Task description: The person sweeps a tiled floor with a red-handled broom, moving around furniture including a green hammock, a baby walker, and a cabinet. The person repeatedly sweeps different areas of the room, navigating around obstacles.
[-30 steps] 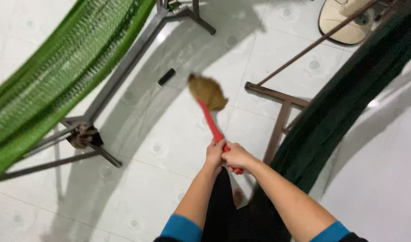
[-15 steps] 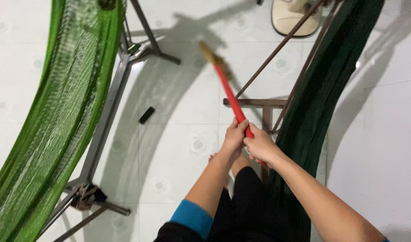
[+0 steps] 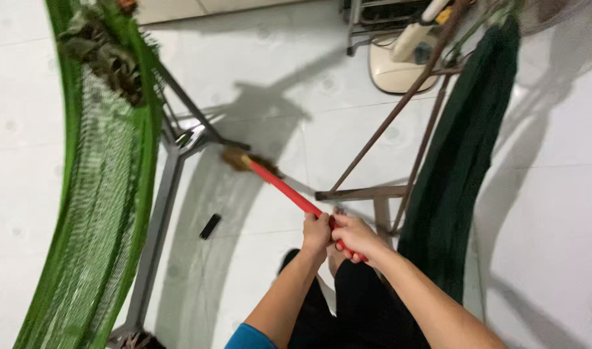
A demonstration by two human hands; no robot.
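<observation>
Both hands, left hand [image 3: 317, 234] and right hand [image 3: 354, 237], are clenched round the red broom handle [image 3: 284, 189]; brush head [image 3: 236, 159] sits by the green hammock [image 3: 95, 213] frame.

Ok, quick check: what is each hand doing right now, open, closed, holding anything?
Left hand: closed around the red broom handle.
Right hand: closed around the same handle, just behind the left.

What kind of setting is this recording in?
Probably a home room or covered porch: a white tiled floor, two hammocks on metal stands, one bright green and one dark green, and a red-handled broom gripped in both hands.
</observation>
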